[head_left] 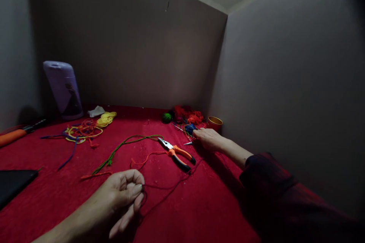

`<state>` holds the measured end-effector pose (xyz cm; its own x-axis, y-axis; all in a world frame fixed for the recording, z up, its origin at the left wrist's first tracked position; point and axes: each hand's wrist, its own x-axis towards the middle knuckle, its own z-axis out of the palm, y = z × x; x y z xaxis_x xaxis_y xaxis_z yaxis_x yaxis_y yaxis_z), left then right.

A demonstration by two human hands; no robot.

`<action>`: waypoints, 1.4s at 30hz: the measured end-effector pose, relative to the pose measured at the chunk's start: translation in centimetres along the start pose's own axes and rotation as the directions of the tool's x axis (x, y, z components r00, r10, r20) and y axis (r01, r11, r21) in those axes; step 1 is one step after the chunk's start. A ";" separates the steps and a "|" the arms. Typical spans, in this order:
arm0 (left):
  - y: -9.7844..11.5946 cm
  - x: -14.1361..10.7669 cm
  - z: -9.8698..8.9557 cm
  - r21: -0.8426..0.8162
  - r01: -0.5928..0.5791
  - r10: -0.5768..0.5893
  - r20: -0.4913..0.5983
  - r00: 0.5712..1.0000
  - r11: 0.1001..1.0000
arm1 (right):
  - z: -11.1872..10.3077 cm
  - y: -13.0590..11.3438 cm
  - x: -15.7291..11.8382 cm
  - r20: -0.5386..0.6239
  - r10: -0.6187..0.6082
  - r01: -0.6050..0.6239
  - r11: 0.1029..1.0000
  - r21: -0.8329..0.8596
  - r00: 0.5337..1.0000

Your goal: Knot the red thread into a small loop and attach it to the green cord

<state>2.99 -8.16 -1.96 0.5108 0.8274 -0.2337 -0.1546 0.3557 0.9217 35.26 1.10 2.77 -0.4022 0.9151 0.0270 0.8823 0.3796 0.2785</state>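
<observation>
My left hand (127, 197) is closed at the lower centre, thumb and forefinger pinching a dark red thread (162, 188) that runs right across the cloth. Farther off at the right, my right hand (207, 137) reaches down beside a blue yarn bundle (190, 129); its fingertips are partly hidden, so what they hold is unclear. Pliers (178, 155) with orange and black handles lie between the hands, jaws toward the back. A green cord (121, 145) curves left of the pliers, and an orange-red thread (148, 155) lies beside them.
Red cloth (216, 212) covers the table. Red yarn (194, 115), a green ball (167, 117) and a gold-rimmed cup (215, 121) stand back right. At left are tangled cords (82, 131), yellow yarn (106, 119), a purple bottle (64, 91), an orange-handled tool (13, 136) and a black flat object (15, 184).
</observation>
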 end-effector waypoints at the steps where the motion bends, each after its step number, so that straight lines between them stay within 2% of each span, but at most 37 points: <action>1: 0.0 0.0 0.1 -0.003 0.002 -0.002 -0.003 1.000 1.000 | -0.4 0.0 0.1 0.005 -0.025 0.025 0.999 -0.028 1.000; 7: -0.2 -0.1 0.1 0.010 -0.028 0.028 -0.023 0.999 1.000 | -3.3 -0.1 0.4 0.011 -0.092 0.092 0.984 -0.154 0.996; 13: -0.1 0.0 -0.2 -0.008 -0.046 0.046 -0.027 0.999 0.999 | -6.4 0.7 -0.6 -0.035 0.047 -0.052 0.984 -0.172 0.998; 15: 0.2 -0.1 -0.2 -0.001 -0.044 0.044 -0.019 0.999 0.999 | -7.3 0.7 -1.2 -0.083 0.111 -0.121 0.984 -0.130 0.990; 17: 0.6 -0.2 -0.2 0.017 -0.044 0.044 -0.011 0.999 0.999 | -7.9 -0.4 -2.0 -0.119 0.146 -0.154 0.986 -0.064 0.982; 20: 1.1 -0.3 -0.3 0.024 -0.071 0.072 -0.025 0.997 0.997 | -7.8 -4.4 -3.8 -0.096 0.090 -0.069 0.977 0.204 0.991; 21: 1.3 -0.3 -0.4 0.022 -0.076 0.077 -0.037 0.996 0.997 | -7.5 -6.2 -4.6 -0.043 0.036 -0.008 0.851 0.525 0.998; 22: 1.4 -0.3 -0.5 0.020 -0.079 0.080 -0.049 0.996 0.997 | -7.1 -8.1 -5.5 0.025 -0.063 0.021 0.636 0.772 0.998; 23: 1.4 -0.4 -0.6 0.017 -0.082 0.083 -0.059 0.995 0.996 | -6.7 -10.0 -6.4 0.062 -0.129 0.001 0.439 0.899 0.990; 24: 1.5 -0.4 -0.6 0.012 -0.090 0.090 -0.064 0.994 0.996 | -6.3 -11.7 -7.2 0.114 -0.175 -0.055 0.313 0.948 0.978; 25: 1.5 -0.4 -0.7 0.006 -0.096 0.096 -0.066 0.993 0.995 | -5.8 -13.2 -7.9 0.171 -0.210 -0.116 0.255 0.960 0.963; 26: 1.6 -0.4 -0.7 0.004 -0.100 0.100 -0.067 0.993 0.995 | -5.5 -14.4 -8.4 0.219 -0.202 -0.169 0.237 0.957 0.955; 29: 1.7 -0.6 -0.5 0.014 -0.098 0.098 -0.069 0.993 0.995 | -4.9 -16.1 -9.1 0.257 -0.116 -0.205 0.338 0.919 0.960; 32: 1.8 -0.8 -0.4 0.026 -0.101 0.103 -0.062 0.993 0.995 | -5.0 -16.2 -8.7 0.214 -0.099 -0.147 0.455 0.878 0.972; 34: 1.9 -1.0 -0.3 0.029 -0.109 0.110 -0.051 0.993 0.994 | -5.1 -16.2 -8.3 0.198 -0.085 -0.133 0.482 0.866 0.977; 37: 2.0 -1.2 -0.2 0.033 -0.113 0.115 -0.047 0.992 0.993 | -4.9 -16.5 -7.8 0.191 -0.049 -0.147 0.459 0.876 0.980; 42: 1.8 -1.3 -0.1 0.037 -0.082 0.083 -0.031 0.996 0.996 | -4.1 -17.2 -7.1 0.169 -0.061 -0.138 0.340 0.930 0.984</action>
<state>1.95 -8.50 -0.02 0.4699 0.8671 -0.1653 -0.1649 0.2702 0.9486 21.93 -12.52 1.72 -0.4080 0.9002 -0.1522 0.5833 0.1288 -0.8020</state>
